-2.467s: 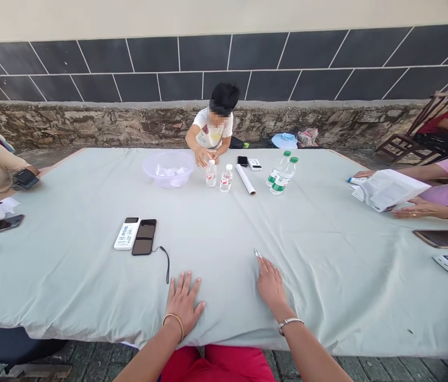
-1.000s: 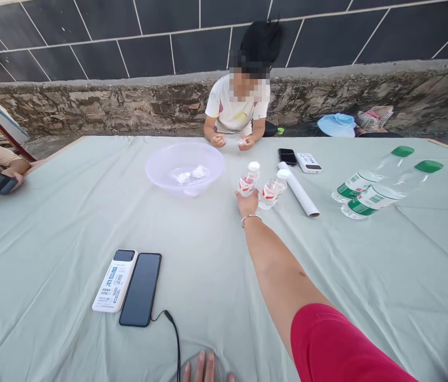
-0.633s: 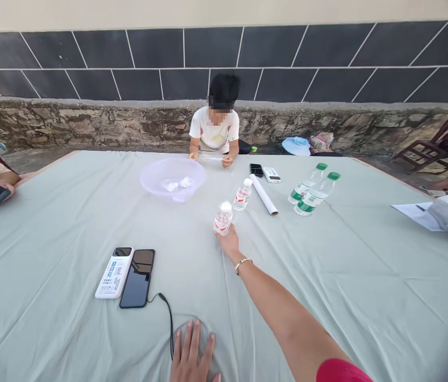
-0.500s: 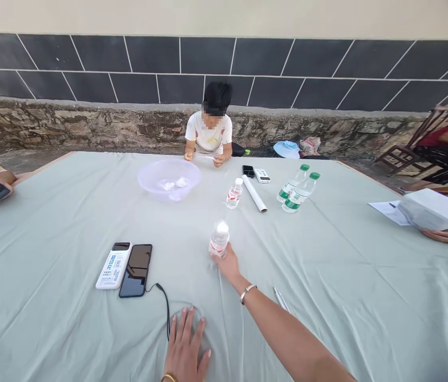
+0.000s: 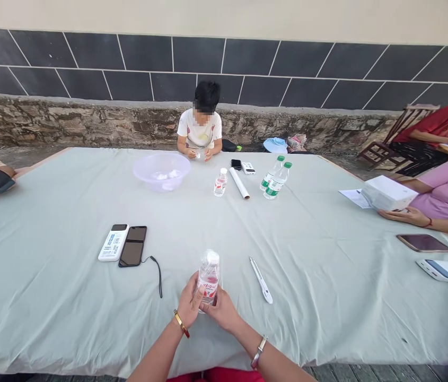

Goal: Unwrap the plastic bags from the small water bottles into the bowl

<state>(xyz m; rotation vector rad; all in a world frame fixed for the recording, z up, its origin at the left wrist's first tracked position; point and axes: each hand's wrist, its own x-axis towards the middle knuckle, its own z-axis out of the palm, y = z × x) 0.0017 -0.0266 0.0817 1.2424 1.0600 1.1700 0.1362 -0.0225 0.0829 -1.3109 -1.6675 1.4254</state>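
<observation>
Close in front of me, a small clear water bottle (image 5: 209,276) with a white cap and a red-and-white label stands upright between my hands. Clear plastic film shows around its top. My left hand (image 5: 189,303) wraps its left side, and my right hand (image 5: 224,310) grips the lower right side. To the right lies a white utility knife (image 5: 261,281). On the left, a black phone (image 5: 133,246) with a wrist strap rests beside a white power bank (image 5: 113,243).
Farther back are a translucent purple basin (image 5: 161,172), another small bottle (image 5: 220,183), a white roll (image 5: 239,183) and two green-capped bottles (image 5: 274,180). A person (image 5: 200,127) sits opposite; others sit at both sides. One at right holds a white box (image 5: 389,192).
My right hand has drawn the bottle nearer to me. My left hand has left the tablecloth and closed around the bottle too. The view has shifted, showing more on the right.
</observation>
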